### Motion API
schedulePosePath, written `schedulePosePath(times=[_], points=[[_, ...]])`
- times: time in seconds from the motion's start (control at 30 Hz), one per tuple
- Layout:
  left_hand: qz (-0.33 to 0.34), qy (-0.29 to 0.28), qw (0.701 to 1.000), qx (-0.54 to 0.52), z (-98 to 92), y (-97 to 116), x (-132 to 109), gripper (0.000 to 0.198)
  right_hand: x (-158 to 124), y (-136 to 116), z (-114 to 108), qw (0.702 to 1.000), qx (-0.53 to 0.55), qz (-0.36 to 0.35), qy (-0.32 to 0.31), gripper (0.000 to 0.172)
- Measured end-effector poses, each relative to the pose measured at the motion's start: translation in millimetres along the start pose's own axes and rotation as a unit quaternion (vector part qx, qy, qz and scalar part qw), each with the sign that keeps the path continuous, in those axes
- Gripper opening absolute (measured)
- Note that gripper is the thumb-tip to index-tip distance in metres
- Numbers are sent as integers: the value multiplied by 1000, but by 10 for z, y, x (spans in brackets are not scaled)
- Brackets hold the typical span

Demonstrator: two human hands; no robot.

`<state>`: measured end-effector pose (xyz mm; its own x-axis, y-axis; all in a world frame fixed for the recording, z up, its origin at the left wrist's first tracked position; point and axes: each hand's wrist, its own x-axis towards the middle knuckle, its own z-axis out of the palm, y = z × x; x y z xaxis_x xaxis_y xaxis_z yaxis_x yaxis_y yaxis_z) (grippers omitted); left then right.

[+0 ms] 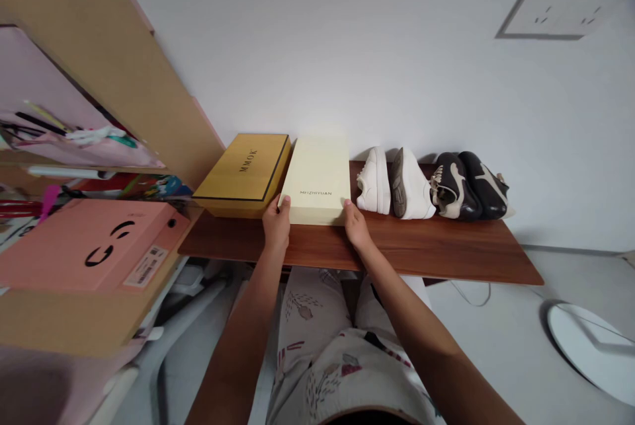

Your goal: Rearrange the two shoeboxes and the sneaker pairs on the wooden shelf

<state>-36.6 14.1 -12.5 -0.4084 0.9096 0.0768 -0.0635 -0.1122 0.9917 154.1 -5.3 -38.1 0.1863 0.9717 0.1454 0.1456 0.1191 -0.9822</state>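
A cream shoe box marked MEIZHIYUAN rests on a brown wooden board against the wall. My left hand grips its front left corner, thumb on the lid. At the front right corner my right hand holds it the same way. Left of it lies a yellow shoe box lettered MMOK, close beside my left hand. To the right are a white sneaker and its mate, tipped on their sides. Farther right sits a pair of black shoes with pale trim.
A pink box lies on a wooden desk or shelf at left, below a compartment with pens and small items. A wall socket plate is at upper right. A round white base stands on the floor at lower right.
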Motion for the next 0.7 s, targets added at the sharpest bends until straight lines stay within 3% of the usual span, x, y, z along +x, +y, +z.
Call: schedulePosePath(times=[0.2, 0.3, 0.37, 0.47, 0.57, 0.63, 0.7], points=[[44, 29, 993, 104, 27, 63, -90, 54, -71, -80, -43, 1000, 6, -16, 0, 64], [145, 66, 970, 184, 57, 142, -304, 59, -198, -89, -239, 999, 14, -10, 51, 59], [222, 59, 952, 202, 125, 213, -504, 61, -274, -46, -469, 994, 32, -28, 102, 57], [276, -14, 943, 187, 330, 279, -803, 56, -320, 79, -908, 974, 31, -52, 218, 51], [258, -137, 944, 157, 636, 204, -1008, 51, -281, 227, -1320, 941, -4, -47, 336, 48], [232, -211, 938, 145, 862, 70, -1079, 50, -229, 310, -1506, 924, -29, -37, 381, 49], [207, -242, 936, 148, 1080, -96, -1109, 54, -175, 365, -1606, 920, -41, -23, 388, 52]])
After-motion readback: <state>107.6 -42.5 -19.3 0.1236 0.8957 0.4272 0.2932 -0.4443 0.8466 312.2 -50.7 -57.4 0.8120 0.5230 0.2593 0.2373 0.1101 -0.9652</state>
